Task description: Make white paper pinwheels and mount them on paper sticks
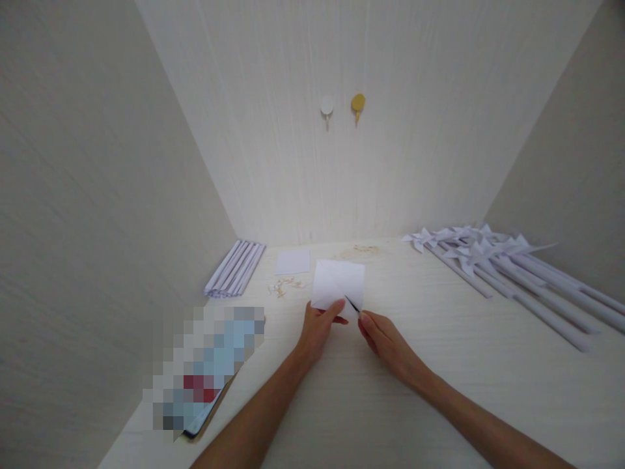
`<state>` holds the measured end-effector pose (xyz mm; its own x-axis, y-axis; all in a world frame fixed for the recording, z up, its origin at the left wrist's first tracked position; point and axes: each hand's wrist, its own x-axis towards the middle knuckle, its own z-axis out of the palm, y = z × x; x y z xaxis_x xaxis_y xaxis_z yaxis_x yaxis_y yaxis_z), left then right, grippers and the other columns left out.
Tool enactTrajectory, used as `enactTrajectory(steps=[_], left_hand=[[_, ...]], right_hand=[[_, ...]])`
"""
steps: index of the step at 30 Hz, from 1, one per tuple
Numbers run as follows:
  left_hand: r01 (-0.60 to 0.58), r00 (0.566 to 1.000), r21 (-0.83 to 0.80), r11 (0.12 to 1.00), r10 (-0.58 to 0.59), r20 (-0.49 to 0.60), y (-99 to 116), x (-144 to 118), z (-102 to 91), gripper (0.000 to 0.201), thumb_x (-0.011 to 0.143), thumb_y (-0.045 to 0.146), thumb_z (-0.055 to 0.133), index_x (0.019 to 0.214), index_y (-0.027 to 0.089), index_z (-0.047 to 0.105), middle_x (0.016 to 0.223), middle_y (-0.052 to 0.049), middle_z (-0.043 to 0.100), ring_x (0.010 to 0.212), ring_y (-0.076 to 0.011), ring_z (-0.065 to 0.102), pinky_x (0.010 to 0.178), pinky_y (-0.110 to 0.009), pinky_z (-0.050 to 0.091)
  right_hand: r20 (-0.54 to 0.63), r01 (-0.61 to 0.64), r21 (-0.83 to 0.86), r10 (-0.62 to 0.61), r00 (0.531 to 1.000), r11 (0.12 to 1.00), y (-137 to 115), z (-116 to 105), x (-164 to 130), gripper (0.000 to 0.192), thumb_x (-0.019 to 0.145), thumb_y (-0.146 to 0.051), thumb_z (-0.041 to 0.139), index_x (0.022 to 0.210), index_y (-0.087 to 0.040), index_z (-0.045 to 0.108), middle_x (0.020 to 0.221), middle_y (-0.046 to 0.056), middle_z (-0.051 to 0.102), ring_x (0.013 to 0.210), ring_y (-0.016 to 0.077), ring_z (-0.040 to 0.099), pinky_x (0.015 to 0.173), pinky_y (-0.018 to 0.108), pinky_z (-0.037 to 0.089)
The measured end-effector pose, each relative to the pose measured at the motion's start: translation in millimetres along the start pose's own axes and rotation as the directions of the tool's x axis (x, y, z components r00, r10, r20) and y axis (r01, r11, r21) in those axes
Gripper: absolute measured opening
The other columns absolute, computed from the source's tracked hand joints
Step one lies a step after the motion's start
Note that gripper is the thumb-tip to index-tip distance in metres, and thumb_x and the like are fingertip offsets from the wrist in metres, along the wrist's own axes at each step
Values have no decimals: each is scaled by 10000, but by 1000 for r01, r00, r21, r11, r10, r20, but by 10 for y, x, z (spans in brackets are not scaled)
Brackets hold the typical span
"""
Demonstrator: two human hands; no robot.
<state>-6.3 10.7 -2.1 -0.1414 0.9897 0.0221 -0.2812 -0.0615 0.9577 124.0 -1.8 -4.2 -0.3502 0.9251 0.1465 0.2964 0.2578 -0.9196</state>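
A square sheet of white paper point(338, 284) is gripped at its lower left edge by my left hand point(318, 329), with the thumb on top and fingers beneath. Faint crease lines run across it. My right hand point(383, 337) is closed around a thin dark pointed tool point(352, 305); its tip lies over the paper's lower right part. Most of the tool is hidden in the fingers, so its exact kind cannot be made out. Just left of the paper are small tan and white pieces point(286, 285), too small to name.
Flat white paper point(293, 261) lies behind. At left are rolled paper tubes point(237, 268) and a pixelated phone-like device point(215, 378). Several white paper pinwheels point(476, 251) on paper sticks lie right. More tan bits point(365, 249) lie near the back wall, which bears two hooks point(358, 104).
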Motion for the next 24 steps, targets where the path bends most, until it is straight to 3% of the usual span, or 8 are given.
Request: enactTrajectory(steps=[14,24], left_hand=[[9,998,39,999,-11,57,39,-31,24,146,573,241,627,665,128,625,600,-12,628,528,-120,557,449,-216,455],[21,999,52,998,-23,44,75,-47,43,146,564,236,629,644,115,618,595,-29,625,525,-126,554,446,-221,457]], right_hand=[[-3,-24,80,24,1000,996,52,18,18,352,821,-423,272,591,-175,368,553,-24,326,505,94,295,407,203,222],[-11,-29,42,29,1000,999,-9,17,11,362,817,-430,262,567,-181,341,526,-31,314,462,86,276,389,209,212]])
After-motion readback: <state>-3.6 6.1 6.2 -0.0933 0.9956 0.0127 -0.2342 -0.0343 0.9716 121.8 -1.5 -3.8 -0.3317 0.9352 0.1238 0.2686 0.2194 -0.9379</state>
